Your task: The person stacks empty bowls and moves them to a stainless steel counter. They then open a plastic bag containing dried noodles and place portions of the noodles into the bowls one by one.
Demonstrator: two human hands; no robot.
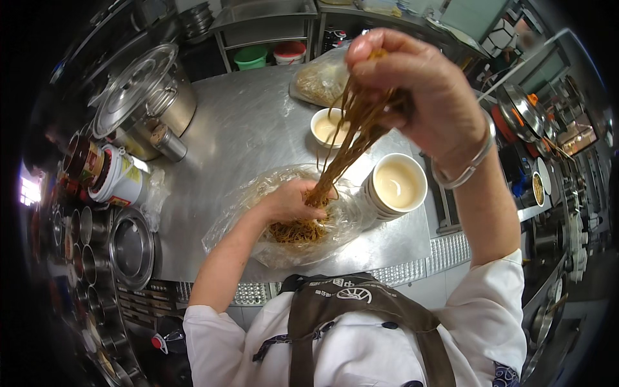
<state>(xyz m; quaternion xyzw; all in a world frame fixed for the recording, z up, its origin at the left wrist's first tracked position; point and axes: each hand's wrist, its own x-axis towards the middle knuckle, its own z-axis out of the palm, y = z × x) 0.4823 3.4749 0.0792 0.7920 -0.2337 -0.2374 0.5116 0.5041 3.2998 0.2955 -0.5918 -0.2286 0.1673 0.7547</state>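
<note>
Brown noodles (pixel 355 126) hang as a long bundle from my raised right hand (pixel 411 82), whose fingers pinch their upper end. Lower down, my left hand (pixel 292 200) is closed around the same strands, just above an open clear plastic bag (pixel 232 227). More noodles (pixel 297 231) lie inside that bag on the steel table. To the right of the bag, a stack of white bowls (pixel 399 186) has a pale liquid in the top one. Beyond the noodles, another white bowl (pixel 325 128) also holds pale liquid.
A tied-looking plastic bag of noodles (pixel 316 82) lies at the far side of the steel table (pixel 232 116). Large lidded steel pots (pixel 164 106), a shaker (pixel 169 142) and a white bucket (pixel 121 179) stand at left. A steel basin (pixel 132 246) sits by the left edge.
</note>
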